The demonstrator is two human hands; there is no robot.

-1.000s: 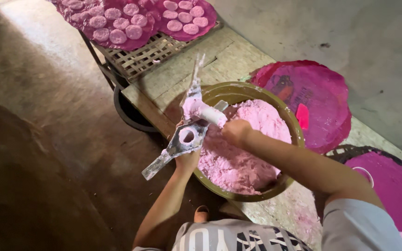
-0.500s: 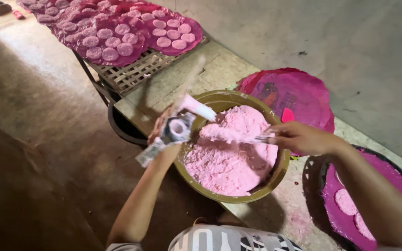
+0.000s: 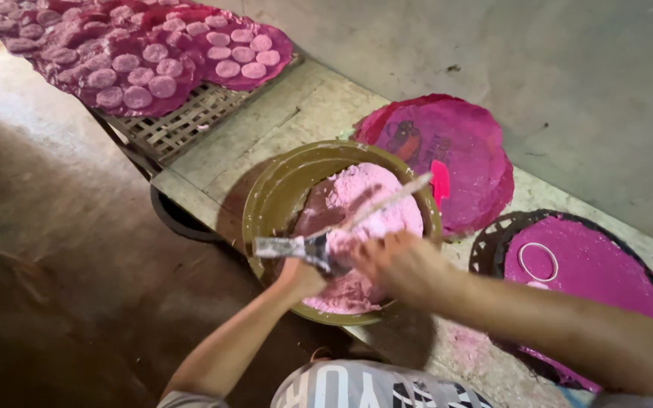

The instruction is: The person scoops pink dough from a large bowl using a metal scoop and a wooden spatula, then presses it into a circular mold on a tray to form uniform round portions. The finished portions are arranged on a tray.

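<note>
My left hand grips a long metal mould tool with a ring in its middle, held level over the near rim of an olive-green bowl. The tool's thin far end reaches across the heap of pink powdery dough in the bowl. My right hand is blurred, its fingers curled right beside the tool's ring above the dough. Whether it holds anything is hidden by the blur.
Two round trays lined with pink sheet lie to the right, one with a pink scraper at its edge, the other with a white ring. A woven rack at the far left carries several pink discs.
My right hand came back from the bowl's right side to the tool. The left hand dropped the tool from a tilted hold to a level one over the near rim.
</note>
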